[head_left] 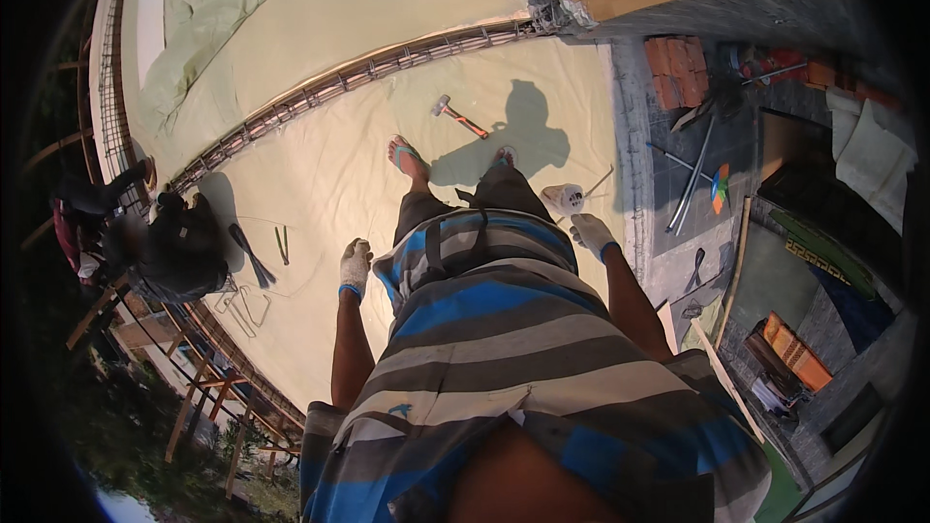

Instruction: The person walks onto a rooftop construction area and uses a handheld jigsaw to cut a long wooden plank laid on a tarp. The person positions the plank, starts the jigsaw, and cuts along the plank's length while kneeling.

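My left hand [356, 265], in a whitish work glove with a blue cuff, hangs beside my hip with its fingers loosely apart and nothing in it. On the other side my right hand [589, 232], gloved the same way, hangs open and empty. Nearest to it is a white, round container or roll [565, 199] on the pale sheeting [339, 174]; its kind is unclear. A hammer [463, 120] with a grey head and a red-and-black handle lies on the sheeting ahead of my sandalled feet, partly beside my shadow.
A rebar cage [358, 76] crosses ahead. At left, a co-worker in dark clothes [179, 247] crouches near a dark long tool [251, 257], green-handled pliers [282, 244] and bent wire [242, 313]. Red bricks [676, 73] and metal poles [693, 174] lie at right.
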`<state>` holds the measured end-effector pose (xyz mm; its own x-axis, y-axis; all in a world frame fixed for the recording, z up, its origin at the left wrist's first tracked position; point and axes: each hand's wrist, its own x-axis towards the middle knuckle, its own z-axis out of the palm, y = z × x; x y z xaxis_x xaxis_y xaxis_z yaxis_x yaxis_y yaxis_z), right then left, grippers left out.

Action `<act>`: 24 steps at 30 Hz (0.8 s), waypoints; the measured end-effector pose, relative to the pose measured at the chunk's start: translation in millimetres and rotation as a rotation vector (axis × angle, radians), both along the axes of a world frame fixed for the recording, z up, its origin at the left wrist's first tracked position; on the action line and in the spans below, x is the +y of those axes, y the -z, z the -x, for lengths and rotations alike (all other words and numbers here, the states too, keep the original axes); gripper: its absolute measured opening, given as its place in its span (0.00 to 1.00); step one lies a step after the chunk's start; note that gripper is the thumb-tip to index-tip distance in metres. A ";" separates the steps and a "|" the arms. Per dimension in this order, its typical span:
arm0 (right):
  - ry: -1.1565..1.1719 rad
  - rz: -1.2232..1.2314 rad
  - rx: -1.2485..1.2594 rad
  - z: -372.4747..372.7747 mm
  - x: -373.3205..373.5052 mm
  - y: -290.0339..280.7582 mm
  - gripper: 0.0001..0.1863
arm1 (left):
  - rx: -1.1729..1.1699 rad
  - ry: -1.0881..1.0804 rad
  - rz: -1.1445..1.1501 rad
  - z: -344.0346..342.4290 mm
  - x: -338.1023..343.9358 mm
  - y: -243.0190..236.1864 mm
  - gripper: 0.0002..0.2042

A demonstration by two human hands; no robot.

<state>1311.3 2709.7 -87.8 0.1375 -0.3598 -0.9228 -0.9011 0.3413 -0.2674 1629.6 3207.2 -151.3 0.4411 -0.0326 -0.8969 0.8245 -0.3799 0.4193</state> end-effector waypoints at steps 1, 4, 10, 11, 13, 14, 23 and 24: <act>-0.028 -0.014 0.010 -5.8 5.2 -3.8 0.20 | 0.005 0.003 0.014 -11.5 17.6 3.7 0.24; -0.098 -0.030 0.029 -23.0 23.7 -9.9 0.22 | -0.027 -0.004 -0.020 -54.5 35.4 -9.3 0.25; -0.109 -0.050 -0.123 -45.0 57.3 -3.9 0.27 | -0.057 -0.078 -0.017 -97.5 74.4 -8.0 0.20; -0.073 -0.087 -0.145 -61.3 64.9 -8.2 0.28 | -0.069 -0.087 -0.033 -102.8 82.6 -7.9 0.20; -0.061 -0.123 -0.154 -88.1 73.9 -15.9 0.28 | -0.054 -0.101 -0.023 -100.3 95.5 -7.6 0.19; -0.083 -0.121 -0.143 -99.6 75.0 -18.3 0.29 | -0.046 -0.116 -0.024 -95.0 98.8 -6.2 0.19; -0.445 0.057 -0.015 -159.8 57.4 -6.0 0.29 | 0.065 -0.167 -0.003 -38.5 95.2 -3.7 0.17; -0.450 0.048 -0.004 -167.4 55.8 -5.8 0.29 | 0.066 -0.169 -0.020 -33.9 95.4 -5.3 0.18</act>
